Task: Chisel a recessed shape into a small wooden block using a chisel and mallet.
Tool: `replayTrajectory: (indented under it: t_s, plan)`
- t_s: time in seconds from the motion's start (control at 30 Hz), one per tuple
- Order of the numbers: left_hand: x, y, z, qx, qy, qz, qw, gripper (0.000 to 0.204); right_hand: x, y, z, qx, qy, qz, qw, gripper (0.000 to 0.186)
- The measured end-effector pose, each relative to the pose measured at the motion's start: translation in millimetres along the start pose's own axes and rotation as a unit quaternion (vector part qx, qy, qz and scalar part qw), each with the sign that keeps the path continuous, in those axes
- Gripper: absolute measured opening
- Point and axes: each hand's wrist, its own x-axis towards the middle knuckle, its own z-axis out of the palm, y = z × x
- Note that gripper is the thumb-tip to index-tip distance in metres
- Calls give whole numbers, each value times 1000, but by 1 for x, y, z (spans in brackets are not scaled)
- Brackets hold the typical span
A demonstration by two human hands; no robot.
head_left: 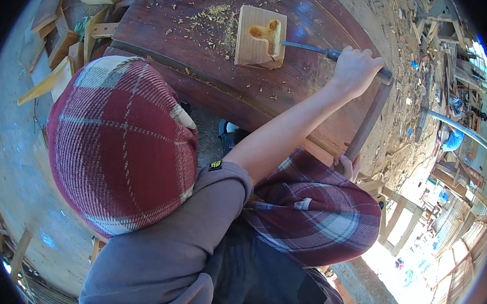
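Left grip (359,69): we had its fingers wrapped around the dark handle (334,55) of a chisel (305,47), our bare forearm (303,117) reaching across toward the right.
Chisel: its thin blade pointed left at the block, the tip at the block's right edge; whether it touched, we could not tell.
Block (248,37): we had it on the table (205,68), a pale, squarish piece lying flat.
Hollow (267,33): it was a rounded, branching shape cut into the block's top.
Right grip (349,167): we had it around the lower end of a wooden bar (370,119), just beyond our right knee (325,214).
Bar: it slanted up and right, its far end close to the handle's butt; contact was unclear.
Chips (219,21): they lay scattered on the table, thickest left of the block.
Scraps (63,49): wooden pieces were heaped beyond the table's left edge.
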Motion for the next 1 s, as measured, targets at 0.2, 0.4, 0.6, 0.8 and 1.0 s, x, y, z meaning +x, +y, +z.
replayTrajectory:
  t_s: [0.2, 0.4, 0.6, 0.8, 1.0]
  plan:
    - [1, -1, 0, 11, 2, -5, 1000, 6, -1, -2, 2, -28, 1, 3, 1000, 50]
    - [1, 1, 1, 3, 7, -8, 1000, 6, 0, 0, 0, -20, -5, 11, 1000, 49]
    - [1, 2, 0, 17, -4, -6, 1000, 7, 3, 4, -5, -18, -13, 12, 1000, 48]
    - [1, -1, 0, 17, 2, -12, 1000, 8, 2, 3, -3, -16, -17, 8, 1000, 49]
    - [2, -3, 0, 15, 4, -1, 1000, 7, 1, 2, -1, -24, -11, 6, 1000, 50]
